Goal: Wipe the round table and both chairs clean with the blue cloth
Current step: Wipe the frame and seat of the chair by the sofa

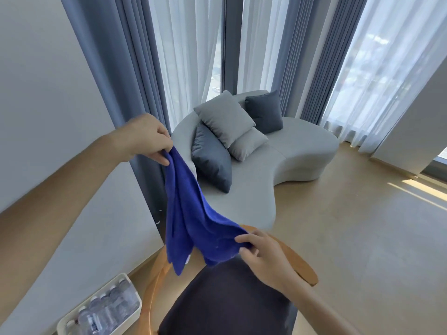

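The chair [225, 301], dark seat and curved wooden back, sits lowest in view. Left of the chair, a white bin [101, 308] on the floor holds water bottles [108, 303]. Beyond the chair stands a grey sofa [290, 151] with cushions before curtains. Above the chair hangs the blue cloth [191, 218], its length slanting from the left hand [147, 136] down to the right hand [263, 255]; fingers of both pinch its ends.
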The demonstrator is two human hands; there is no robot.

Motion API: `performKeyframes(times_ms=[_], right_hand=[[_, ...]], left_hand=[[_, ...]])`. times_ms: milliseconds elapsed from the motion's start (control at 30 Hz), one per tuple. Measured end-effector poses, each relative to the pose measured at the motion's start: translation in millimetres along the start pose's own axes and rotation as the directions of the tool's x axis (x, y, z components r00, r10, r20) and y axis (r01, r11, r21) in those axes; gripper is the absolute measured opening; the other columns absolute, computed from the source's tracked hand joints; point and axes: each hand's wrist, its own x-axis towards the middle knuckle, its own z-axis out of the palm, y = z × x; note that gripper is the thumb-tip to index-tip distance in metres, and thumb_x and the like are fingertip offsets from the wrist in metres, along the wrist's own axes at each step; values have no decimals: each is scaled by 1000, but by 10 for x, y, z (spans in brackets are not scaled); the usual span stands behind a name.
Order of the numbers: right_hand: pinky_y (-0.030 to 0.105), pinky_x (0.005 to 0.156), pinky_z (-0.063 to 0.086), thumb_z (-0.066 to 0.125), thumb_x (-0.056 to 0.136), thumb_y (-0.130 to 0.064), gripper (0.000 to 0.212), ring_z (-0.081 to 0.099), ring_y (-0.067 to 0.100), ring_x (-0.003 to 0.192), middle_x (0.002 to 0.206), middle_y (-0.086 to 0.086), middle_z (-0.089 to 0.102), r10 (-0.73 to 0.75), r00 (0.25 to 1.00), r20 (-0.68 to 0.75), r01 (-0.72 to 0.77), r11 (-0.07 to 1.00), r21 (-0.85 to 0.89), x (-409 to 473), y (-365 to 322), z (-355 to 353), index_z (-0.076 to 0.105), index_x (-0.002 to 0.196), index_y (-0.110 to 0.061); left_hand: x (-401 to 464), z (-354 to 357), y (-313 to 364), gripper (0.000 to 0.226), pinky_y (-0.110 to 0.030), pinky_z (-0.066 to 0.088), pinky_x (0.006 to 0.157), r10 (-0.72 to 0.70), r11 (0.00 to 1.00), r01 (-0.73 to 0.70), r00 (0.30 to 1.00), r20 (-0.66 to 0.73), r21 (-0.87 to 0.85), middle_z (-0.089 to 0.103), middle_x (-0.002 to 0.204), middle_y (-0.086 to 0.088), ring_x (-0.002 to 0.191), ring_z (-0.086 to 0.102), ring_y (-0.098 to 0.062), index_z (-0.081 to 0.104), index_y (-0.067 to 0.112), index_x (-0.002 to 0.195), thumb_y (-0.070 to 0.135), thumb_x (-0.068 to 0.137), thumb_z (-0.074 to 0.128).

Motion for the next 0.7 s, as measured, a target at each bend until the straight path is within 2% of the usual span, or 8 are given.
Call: performKeyframes(times_ms=[67,167,267,367,567,700], right_hand=[[6,74,37,53,92,-28,26,50,-8,83,97,-25,47,-24,1000,21,24,1000,-3,-1,-105,193,64,116,-29],[8,76,36,51,94,-35,30,47,-5,91,103,-24,43,-48,998,30,50,995,-89,-4,-177,392,60,121,-29],[13,79,35,51,93,-41,36,43,2,102,110,-18,44,-23,1000,-21,18,982,-186,7,-158,499,57,125,-27],[15,78,36,49,91,-47,42,41,5,105,117,-14,44,26,993,-115,-56,963,-262,33,-88,569,52,128,-26],[18,78,39,54,91,-38,30,43,11,105,114,-11,45,82,972,-218,-139,956,-257,177,42,571,55,115,-22],[18,80,35,58,87,-30,27,44,13,104,108,-10,44,85,982,-171,-121,970,-212,285,124,534,57,112,-18]], left_hand=[[-31,61,61,16,-20,57,52,23,998,-27,998,-60,-57,69,70,-11,53,70,-20,68,3,72,-4,80,57],[-86,134,172,16,-26,59,55,72,991,-87,987,-140,-106,69,65,-9,51,70,-21,67,6,68,-2,79,58],[-170,180,305,14,-20,54,45,126,976,-159,970,-208,-152,68,64,-7,48,68,-19,66,6,69,-2,79,60],[-256,203,427,12,-18,52,42,175,955,-223,956,-235,-197,67,65,-7,47,68,-18,64,6,70,-1,78,60],[-389,171,589,13,-23,57,47,242,929,-292,944,-226,-228,66,68,-7,48,68,-19,63,6,69,-2,78,60],[-454,121,622,14,-22,55,46,257,924,-304,943,-213,-232,65,67,-8,49,69,-21,63,6,68,-4,77,59]])
